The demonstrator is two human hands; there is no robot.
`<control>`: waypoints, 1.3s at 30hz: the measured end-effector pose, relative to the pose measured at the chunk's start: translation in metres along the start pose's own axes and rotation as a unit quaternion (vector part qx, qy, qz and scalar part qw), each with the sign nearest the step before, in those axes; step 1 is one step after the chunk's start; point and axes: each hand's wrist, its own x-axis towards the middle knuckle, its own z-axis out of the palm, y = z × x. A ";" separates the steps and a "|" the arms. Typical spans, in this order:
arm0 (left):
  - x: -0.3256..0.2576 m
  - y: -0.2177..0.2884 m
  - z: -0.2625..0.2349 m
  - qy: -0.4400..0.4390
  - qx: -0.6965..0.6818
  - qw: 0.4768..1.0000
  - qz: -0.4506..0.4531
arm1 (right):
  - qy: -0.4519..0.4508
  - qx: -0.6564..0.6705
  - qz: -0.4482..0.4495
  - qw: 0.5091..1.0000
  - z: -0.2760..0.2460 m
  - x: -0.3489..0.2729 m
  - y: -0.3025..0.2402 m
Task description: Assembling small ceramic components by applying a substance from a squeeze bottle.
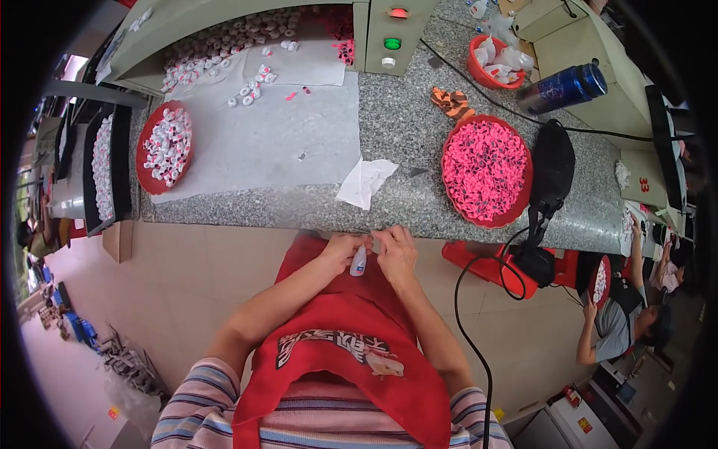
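In front of the speckled stone worktop's near edge, over my red apron (351, 318), my left hand (342, 250) is closed round a small white squeeze bottle (360, 263) with a pale blue and red label. The bottle's narrow end points toward me. Close beside it, my right hand (397, 256) has its fingers bent together near the bottle's far end. Whatever those fingertips hold, if anything, is too small to make out. A crumpled white tissue (365, 183) lies on the worktop just beyond my hands.
A red tray (528, 196) of small pink and black parts stands right. At left is a red tray (142, 179) of white pieces. White paper (299, 127) runs under a machine housing (396, 63) with loose pieces. A blue bottle (565, 88), black pouch (552, 165) and cable (488, 359) are right.
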 end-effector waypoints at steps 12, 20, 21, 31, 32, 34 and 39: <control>0.012 -0.006 -0.003 -0.002 -0.054 0.997 0.051 | 0.009 -0.040 -0.031 0.999 0.000 0.006 -0.010; 0.013 -0.006 -0.001 0.005 -0.075 0.996 0.043 | 0.025 -0.054 -0.034 0.998 0.001 0.006 -0.011; 0.014 -0.006 -0.001 0.005 -0.070 0.997 0.045 | 0.026 -0.054 -0.035 0.998 0.001 0.005 -0.011; 0.016 -0.008 0.000 -0.006 -0.075 0.995 0.067 | 0.029 -0.082 -0.050 0.995 0.008 0.002 -0.005; 0.017 -0.007 0.000 -0.006 -0.077 0.995 0.067 | 0.031 -0.088 -0.052 0.994 0.008 0.003 -0.005; 0.023 -0.013 -0.004 -0.006 -0.075 0.993 0.092 | 0.027 -0.091 -0.050 0.994 0.007 0.003 -0.011; 0.033 -0.019 -0.006 -0.008 -0.086 0.993 0.080 | 0.031 -0.105 -0.040 0.993 0.009 0.001 -0.011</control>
